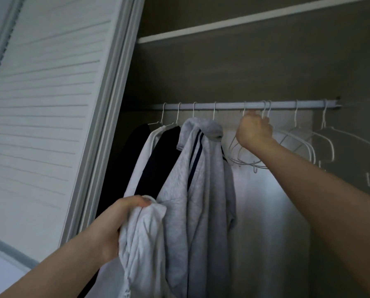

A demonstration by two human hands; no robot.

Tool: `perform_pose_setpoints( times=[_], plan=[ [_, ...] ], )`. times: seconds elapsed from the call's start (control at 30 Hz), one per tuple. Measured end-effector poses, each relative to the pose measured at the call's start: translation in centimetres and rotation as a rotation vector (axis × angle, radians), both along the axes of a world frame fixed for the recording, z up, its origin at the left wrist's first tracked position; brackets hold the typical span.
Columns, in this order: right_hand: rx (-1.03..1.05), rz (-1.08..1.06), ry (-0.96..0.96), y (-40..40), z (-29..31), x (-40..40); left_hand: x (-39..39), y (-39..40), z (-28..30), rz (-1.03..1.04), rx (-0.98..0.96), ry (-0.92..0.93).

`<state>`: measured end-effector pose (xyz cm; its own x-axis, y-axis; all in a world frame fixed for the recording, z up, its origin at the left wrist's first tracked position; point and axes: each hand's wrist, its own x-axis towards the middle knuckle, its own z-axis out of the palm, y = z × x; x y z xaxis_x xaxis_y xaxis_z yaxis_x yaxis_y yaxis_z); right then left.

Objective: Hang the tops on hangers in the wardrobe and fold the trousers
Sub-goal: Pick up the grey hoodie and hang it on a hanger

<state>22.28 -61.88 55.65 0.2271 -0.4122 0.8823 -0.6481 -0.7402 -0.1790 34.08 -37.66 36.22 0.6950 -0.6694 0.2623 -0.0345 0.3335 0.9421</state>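
My left hand (pixel 117 224) grips a bunched white top (pixel 143 250) low in front of the wardrobe. My right hand (pixel 254 131) reaches up under the white rail (pixel 227 106) and grips the neck of an empty white hanger (pixel 242 158). A grey hooded top with dark stripes (pixel 203 190) hangs on the rail just left of that hand. Further left hang a dark top (pixel 162 160), a white top (pixel 143 162) and another dark one (pixel 126 160).
Several empty white hangers (pixel 321 143) hang on the rail's right part. A white louvred door (pixel 46 117) stands on the left, and a white shelf (pixel 244 19) runs above the rail. Pale wardrobe back panel shows below the hangers.
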Motion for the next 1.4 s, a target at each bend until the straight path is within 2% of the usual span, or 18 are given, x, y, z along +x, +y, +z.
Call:
perform_pose_setpoints(
  times=[0.07, 0.1, 0.2, 0.27, 0.43, 0.53, 0.6, 0.67, 0.77, 0.9, 0.97, 1.1, 1.17, 1.27, 1.4],
  plan=[
    [0.184, 0.077, 0.005, -0.8, 0.0, 0.2, 0.2, -0.1, -0.3, -0.015, -0.057, 0.024],
    [0.294, 0.187, -0.041, -1.3, 0.0, 0.4, 0.5, -0.1, -0.5, -0.013, -0.059, 0.026],
    [0.732, 0.618, -0.306, -2.1, -0.3, 0.7, 1.1, -0.2, -0.4, 0.007, -0.009, 0.028],
    [0.864, 0.756, -0.406, -2.6, -0.7, 1.1, 1.6, -0.2, -1.0, -0.001, 0.01, 0.056],
    [0.861, 1.007, -0.622, -2.7, 0.0, 2.1, 2.5, 0.5, -1.9, 0.011, 0.012, 0.063],
    [0.787, 1.087, -0.668, -2.0, 0.8, 2.0, 2.6, 0.6, -1.9, 0.032, 0.009, 0.053],
    [0.729, 1.124, -0.675, -0.7, 0.6, 1.3, 2.2, 0.8, -2.0, 0.04, 0.001, 0.072],
    [0.741, 1.274, -0.662, 0.6, -0.8, 0.6, 1.7, 1.1, -2.2, 0.058, 0.0, 0.098],
    [0.896, 1.443, -0.504, 2.1, -6.1, 0.1, 0.0, 2.3, -3.4, 0.012, 0.061, 0.115],
    [1.209, 1.416, -0.454, 2.9, -12.3, -0.4, -1.5, 3.0, -4.6, 0.046, 0.211, 0.075],
    [1.297, 1.385, -0.449, 3.4, -15.0, -1.0, -1.7, 3.2, -5.4, 0.06, 0.263, 0.1],
    [1.147, 1.216, -0.302, 5.9, -20.2, -3.0, -1.4, 3.4, -7.1, 0.129, 0.336, 0.111],
    [1.089, 1.167, -0.295, 7.4, -22.5, -4.4, -1.5, 3.3, -8.0, 0.183, 0.374, 0.073],
    [1.09, 1.104, -0.311, 9.2, -25.5, -6.7, -1.6, 3.0, -9.5, 0.327, 0.443, -0.144],
    [1.192, 1.112, -0.29, 11.2, -29.3, -10.2, -1.8, 2.7, -11.9, 0.521, 0.632, -0.767]
  ],
)
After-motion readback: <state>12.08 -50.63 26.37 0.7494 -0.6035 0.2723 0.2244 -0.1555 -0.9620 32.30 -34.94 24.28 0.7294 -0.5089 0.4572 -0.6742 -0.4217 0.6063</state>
